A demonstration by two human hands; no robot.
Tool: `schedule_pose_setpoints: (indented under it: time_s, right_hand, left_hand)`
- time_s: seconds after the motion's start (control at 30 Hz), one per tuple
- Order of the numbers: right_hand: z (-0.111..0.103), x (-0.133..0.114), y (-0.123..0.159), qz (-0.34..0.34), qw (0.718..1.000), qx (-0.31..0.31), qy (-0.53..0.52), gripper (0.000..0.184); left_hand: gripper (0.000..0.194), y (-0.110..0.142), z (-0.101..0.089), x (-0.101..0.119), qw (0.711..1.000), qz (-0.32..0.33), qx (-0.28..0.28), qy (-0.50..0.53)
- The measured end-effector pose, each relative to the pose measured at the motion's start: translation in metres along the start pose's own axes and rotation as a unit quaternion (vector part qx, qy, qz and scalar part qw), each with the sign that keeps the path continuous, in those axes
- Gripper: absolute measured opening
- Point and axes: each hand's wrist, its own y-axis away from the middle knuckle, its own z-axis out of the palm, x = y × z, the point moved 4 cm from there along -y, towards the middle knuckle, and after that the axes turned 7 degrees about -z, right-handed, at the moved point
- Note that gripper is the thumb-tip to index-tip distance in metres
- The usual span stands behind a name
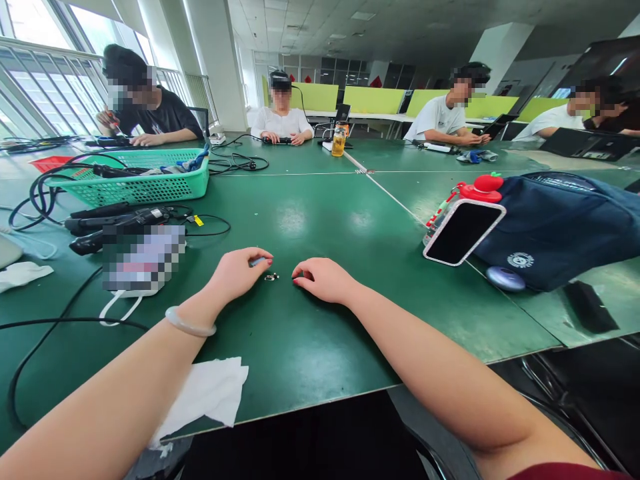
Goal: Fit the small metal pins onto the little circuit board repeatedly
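My left hand (240,272), wearing a pale bangle (189,324) at the wrist, is closed around a small light blue-grey piece (259,262). Part of that piece is covered by the fingers, and its kind is not clear. Just below the fingertips, a little cluster of tiny metallic and dark parts (271,277) lies on the green tabletop (280,333). To the right of these parts rests my right hand (323,279), its fingers curled and the thumb slightly apart from them. Nothing shows between its fingertips.
Left are a green basket (145,190), black handheld devices (120,223), a power bank (145,260) and cables. A tissue (215,390) lies by the near edge. Right stand a phone (465,231) and navy bag (565,227). Several people sit around the table; a bottle (339,139) stands beyond.
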Motion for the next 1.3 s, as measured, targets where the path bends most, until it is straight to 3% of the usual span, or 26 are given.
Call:
schedule_pose_setpoints:
  time_s: [0.13, 0.37, 0.5, 0.6, 0.67, 0.8, 0.93, 1.03, 1.17, 1.3]
  right_hand:
    - [0.000, 0.000, 0.000, -0.004, 1.000, 0.006, 0.002, 0.016]
    - [0.002, 0.001, -0.001, -0.008, 1.000, 0.012, 0.003, 0.016]
    - [0.001, 0.000, -0.001, -0.011, 1.000, 0.014, 0.005, 0.016]
    - [0.000, 0.001, -0.001, -0.019, 1.000, 0.020, 0.002, 0.016]
    - [-0.002, 0.003, 0.000, -0.019, 0.999, 0.026, -0.004, 0.016]
    - [-0.005, 0.007, 0.002, 0.004, 0.999, 0.022, -0.043, 0.015]
    - [-0.001, 0.006, 0.001, -0.007, 0.999, -0.001, -0.043, 0.029]
    - [0.003, 0.003, 0.000, -0.025, 0.999, -0.008, -0.021, 0.027]
    - [0.004, -0.001, -0.001, -0.031, 0.999, -0.007, -0.013, 0.014]
    - [0.001, -0.001, 0.000, -0.020, 1.000, -0.010, -0.003, 0.011]
  left_hand:
    - [0.031, 0.010, 0.003, 0.015, 0.996, 0.018, -0.031, 0.080]
    - [0.038, -0.001, 0.009, -0.002, 0.942, -0.015, -0.052, 0.330]
    - [0.036, 0.002, 0.026, 0.008, 0.911, -0.011, -0.139, 0.389]
    - [0.036, 0.013, 0.037, 0.024, 0.858, -0.005, -0.228, 0.461]
    - [0.037, 0.018, 0.040, 0.030, 0.839, 0.002, -0.250, 0.484]
    - [0.039, 0.015, 0.037, 0.026, 0.872, 0.014, -0.196, 0.449]
    - [0.037, 0.009, 0.032, 0.018, 0.933, 0.013, -0.143, 0.331]
    - [0.033, 0.008, 0.030, 0.017, 0.964, 0.019, -0.112, 0.241]
    - [0.031, 0.005, 0.031, 0.012, 0.980, 0.012, -0.072, 0.183]
    - [0.028, 0.002, 0.035, 0.008, 0.974, 0.000, -0.080, 0.210]
